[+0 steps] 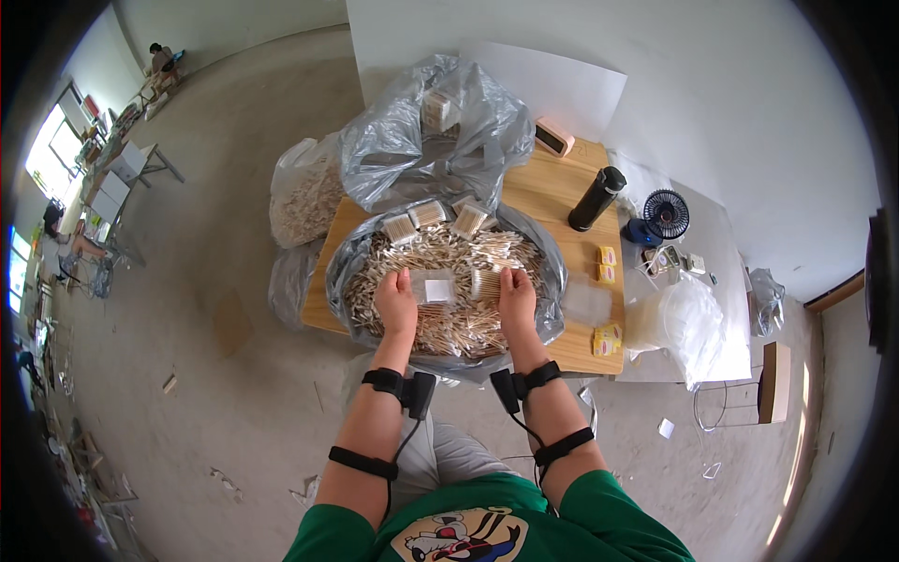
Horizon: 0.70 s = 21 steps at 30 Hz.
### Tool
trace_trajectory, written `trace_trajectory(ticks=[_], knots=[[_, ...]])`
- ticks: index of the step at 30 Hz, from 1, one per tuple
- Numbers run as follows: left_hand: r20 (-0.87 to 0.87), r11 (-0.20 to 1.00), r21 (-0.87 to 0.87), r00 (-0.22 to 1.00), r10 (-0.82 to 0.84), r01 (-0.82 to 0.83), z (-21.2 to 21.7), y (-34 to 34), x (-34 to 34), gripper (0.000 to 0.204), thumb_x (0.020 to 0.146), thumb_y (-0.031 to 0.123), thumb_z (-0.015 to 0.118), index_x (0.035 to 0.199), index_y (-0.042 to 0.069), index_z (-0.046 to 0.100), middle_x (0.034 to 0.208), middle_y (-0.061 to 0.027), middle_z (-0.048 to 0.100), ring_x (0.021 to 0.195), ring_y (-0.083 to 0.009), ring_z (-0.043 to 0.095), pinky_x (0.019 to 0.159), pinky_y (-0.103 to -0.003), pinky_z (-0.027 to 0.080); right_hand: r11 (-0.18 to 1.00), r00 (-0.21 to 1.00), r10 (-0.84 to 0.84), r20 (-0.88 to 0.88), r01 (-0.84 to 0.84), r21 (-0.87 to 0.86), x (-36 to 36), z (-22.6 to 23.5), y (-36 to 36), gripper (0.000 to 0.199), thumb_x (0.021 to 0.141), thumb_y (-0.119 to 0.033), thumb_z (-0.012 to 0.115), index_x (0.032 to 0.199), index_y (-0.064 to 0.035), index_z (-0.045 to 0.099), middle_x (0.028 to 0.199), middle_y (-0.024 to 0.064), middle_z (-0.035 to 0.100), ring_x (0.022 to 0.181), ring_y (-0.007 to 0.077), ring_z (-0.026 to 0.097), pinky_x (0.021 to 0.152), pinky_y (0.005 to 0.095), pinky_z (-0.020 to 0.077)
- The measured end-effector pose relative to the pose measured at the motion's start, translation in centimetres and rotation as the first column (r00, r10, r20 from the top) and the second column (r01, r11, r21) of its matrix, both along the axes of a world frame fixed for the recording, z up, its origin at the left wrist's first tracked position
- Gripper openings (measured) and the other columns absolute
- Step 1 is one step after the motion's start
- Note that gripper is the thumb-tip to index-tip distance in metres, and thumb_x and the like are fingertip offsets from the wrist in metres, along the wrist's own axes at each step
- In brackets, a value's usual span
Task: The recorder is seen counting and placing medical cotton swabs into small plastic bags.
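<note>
Both hands [456,300] hold a clear bag [434,286] over heaped cotton swabs [440,267].

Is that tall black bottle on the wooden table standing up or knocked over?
Upright. The tall black cylindrical bottle stands on its base on the light wooden table, cap at top, right of the grey plastic bag of cotton swabs.
</note>
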State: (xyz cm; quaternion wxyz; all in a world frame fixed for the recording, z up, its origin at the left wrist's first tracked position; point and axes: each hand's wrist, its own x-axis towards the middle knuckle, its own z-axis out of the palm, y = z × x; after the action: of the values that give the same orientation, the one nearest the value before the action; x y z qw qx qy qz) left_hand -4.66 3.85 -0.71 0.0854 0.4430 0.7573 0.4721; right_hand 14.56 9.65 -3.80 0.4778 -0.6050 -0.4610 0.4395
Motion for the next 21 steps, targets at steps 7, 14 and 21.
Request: trace_trajectory(ticks=[7, 14, 21], knots=[[-0.115, 1.0, 0.012, 0.993, -0.021, 0.023, 0.3, 0.2, -3.1, 0.032, 0.09, 0.025, 0.054, 0.071, -0.001, 0.051, 0.066, -0.0206, 0.053, 0.064, -0.0402, 0.05, 0.057, -0.045, 0.038, 0.922, 0.749, -0.172, 0.639, -0.106, 0.373, -0.8, 4.1, -1.3, 0.024, 0.088, -0.023, 0.055, 0.101, -0.0033, 0.056, 0.102, 0.0157, 0.059, 0.08, 0.0348, 0.062, 0.069, 0.0404, 0.0499], [-0.056, 0.999, 0.038, 0.998, 0.04, -0.038, 2.3, 0.0, -4.3, 0.035, 0.089, 0.027, 0.057, 0.068, -0.001, 0.05, 0.063, -0.02, 0.052, 0.059, -0.0376, 0.05, 0.054, -0.043, 0.038, 0.651, 0.54, 0.082, 0.837, -0.665, 0.366, -2.9, 6.3, -4.3, 0.025, 0.075, -0.014, 0.061, 0.099, -0.0072, 0.059, 0.106, 0.0101, 0.057, 0.094, 0.0284, 0.055, 0.081, 0.0384, 0.0464], [0.253, 0.984, 0.117, 0.962, 0.104, -0.137, 3.1, -1.9, -6.3, 0.036, 0.092, 0.03, 0.055, 0.075, -0.002, 0.054, 0.069, -0.0109, 0.061, 0.061, -0.0184, 0.059, 0.059, -0.03, 0.045, 0.65, 0.546, 0.096, 0.832, -0.668, 0.363, -6.0, 4.3, -3.5, 0.016, 0.073, -0.012, 0.063, 0.089, -0.0117, 0.065, 0.099, 0.0041, 0.059, 0.089, 0.0267, 0.056, 0.078, 0.0357, 0.0461]])
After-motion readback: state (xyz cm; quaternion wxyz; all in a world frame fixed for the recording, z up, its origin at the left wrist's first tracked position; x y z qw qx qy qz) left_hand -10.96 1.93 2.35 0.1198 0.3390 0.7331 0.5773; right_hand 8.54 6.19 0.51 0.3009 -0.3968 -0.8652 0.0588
